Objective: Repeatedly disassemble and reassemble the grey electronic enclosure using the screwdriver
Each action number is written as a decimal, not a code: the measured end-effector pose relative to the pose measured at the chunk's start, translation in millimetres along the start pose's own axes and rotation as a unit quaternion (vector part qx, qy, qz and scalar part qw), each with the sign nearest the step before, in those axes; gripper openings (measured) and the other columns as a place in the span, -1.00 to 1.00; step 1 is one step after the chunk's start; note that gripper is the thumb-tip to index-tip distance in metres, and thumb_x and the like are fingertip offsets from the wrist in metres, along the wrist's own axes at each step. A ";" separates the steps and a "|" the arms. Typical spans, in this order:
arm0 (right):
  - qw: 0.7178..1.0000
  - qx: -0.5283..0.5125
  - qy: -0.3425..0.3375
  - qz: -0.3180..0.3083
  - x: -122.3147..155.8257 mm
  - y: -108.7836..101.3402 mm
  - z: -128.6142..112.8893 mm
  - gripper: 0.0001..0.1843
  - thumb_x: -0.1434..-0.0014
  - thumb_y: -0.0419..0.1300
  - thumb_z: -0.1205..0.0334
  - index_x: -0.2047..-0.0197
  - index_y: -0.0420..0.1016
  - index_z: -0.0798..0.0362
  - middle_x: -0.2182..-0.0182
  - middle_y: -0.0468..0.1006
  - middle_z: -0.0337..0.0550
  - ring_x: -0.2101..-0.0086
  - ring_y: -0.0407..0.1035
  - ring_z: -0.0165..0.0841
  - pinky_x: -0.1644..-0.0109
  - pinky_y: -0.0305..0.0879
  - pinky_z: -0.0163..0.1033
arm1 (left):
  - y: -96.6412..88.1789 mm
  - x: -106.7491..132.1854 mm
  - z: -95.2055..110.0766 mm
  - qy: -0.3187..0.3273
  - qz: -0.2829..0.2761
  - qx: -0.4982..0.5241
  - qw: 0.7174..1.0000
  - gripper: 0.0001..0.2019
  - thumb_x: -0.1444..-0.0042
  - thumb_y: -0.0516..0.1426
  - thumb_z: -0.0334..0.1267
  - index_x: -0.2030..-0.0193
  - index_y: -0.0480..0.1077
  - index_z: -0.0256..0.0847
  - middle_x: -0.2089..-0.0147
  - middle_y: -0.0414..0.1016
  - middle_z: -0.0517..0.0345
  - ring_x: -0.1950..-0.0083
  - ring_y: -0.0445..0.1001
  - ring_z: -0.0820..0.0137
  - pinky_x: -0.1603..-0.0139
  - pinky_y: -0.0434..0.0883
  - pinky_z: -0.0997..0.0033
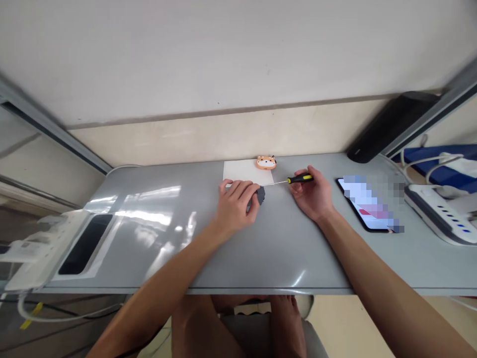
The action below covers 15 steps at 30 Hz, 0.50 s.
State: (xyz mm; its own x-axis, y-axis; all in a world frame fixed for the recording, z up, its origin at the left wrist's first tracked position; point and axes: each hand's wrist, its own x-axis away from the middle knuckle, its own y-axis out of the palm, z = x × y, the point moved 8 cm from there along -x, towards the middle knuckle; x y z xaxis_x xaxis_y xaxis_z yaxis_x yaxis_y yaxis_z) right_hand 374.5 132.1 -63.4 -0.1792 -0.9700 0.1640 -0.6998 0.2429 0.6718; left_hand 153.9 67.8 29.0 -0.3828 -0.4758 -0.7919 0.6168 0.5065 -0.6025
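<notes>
Near the middle of the grey desk, my left hand (238, 204) is closed around a small dark grey object (262, 195). My fingers cover most of it, so its kind cannot be made out. A screwdriver (301, 179) with a black and yellow handle lies in the closed grip of my right hand (313, 194). Its thin metal shaft points left, and the tip reaches the top of the dark object; whether it touches is too small to tell. A sheet of white paper (242, 170) lies just behind my left hand.
An orange dog-faced case (266, 162) sits on the paper's edge. To the right are a lit phone (367, 206), a power strip (443, 214) and a black cylinder (391, 127) leaning at the back. Another phone (85, 243) and a white power strip (48, 248) lie at left.
</notes>
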 end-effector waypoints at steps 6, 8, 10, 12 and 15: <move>1.000 0.018 0.004 -0.001 2.5 1.6 0.1 -0.70 -0.20 0.45 0.07 0.46 0.57 0.02 0.53 0.53 -0.27 0.62 0.27 -0.53 0.55 0.36 -0.36 | 1.8 0.6 -5.6 -0.008 -0.034 0.014 0.999 -0.75 -0.35 0.09 -0.45 -0.05 0.50 -0.12 0.12 0.73 0.16 0.14 0.65 0.30 -0.23 0.29 0.11; 1.000 0.017 0.004 0.000 3.0 2.4 0.5 -0.71 -0.21 0.44 0.09 0.47 0.58 0.03 0.53 0.54 -0.26 0.62 0.27 -0.53 0.54 0.36 -0.36 | 4.8 1.1 -8.1 -0.007 -0.054 0.013 0.998 -0.74 -0.35 0.09 -0.44 -0.05 0.52 -0.11 0.12 0.73 0.16 0.14 0.64 0.30 -0.22 0.29 0.10; 1.000 0.013 0.006 -0.007 3.0 3.4 0.8 -0.72 -0.22 0.43 0.11 0.46 0.57 0.02 0.55 0.52 -0.26 0.63 0.28 -0.51 0.53 0.37 -0.34 | 6.5 1.7 -9.2 0.000 -0.064 0.007 0.998 -0.75 -0.36 0.09 -0.43 -0.02 0.54 -0.10 0.13 0.71 0.15 0.16 0.63 0.30 -0.20 0.30 0.09; 1.000 -0.001 0.011 -0.008 2.5 2.6 0.7 -0.73 -0.22 0.42 0.12 0.46 0.55 0.01 0.54 0.54 -0.26 0.62 0.29 -0.50 0.53 0.36 -0.32 | 6.9 1.8 -9.8 0.008 -0.068 0.002 0.998 -0.76 -0.37 0.09 -0.42 0.00 0.55 -0.10 0.16 0.70 0.14 0.17 0.61 0.30 -0.18 0.31 0.09; 0.998 -0.053 0.018 0.009 1.4 -2.6 -1.0 -0.73 -0.26 0.38 0.12 0.43 0.50 -0.01 0.58 0.49 -0.31 0.64 0.26 -0.49 0.54 0.33 -0.30 | 7.8 0.6 -11.7 0.014 -0.083 0.002 0.996 -0.76 -0.40 0.07 -0.40 -0.01 0.56 -0.10 0.18 0.66 0.14 0.18 0.59 0.29 -0.14 0.34 0.11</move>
State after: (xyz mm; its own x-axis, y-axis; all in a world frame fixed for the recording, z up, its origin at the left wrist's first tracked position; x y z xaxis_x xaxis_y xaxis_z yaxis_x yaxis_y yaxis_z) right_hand 376.8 130.1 -64.1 -0.1637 -0.9657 0.2014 -0.6189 0.2596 0.7413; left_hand 150.4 79.9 22.7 -0.4988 -0.5316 -0.6845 0.5458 0.4208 -0.7246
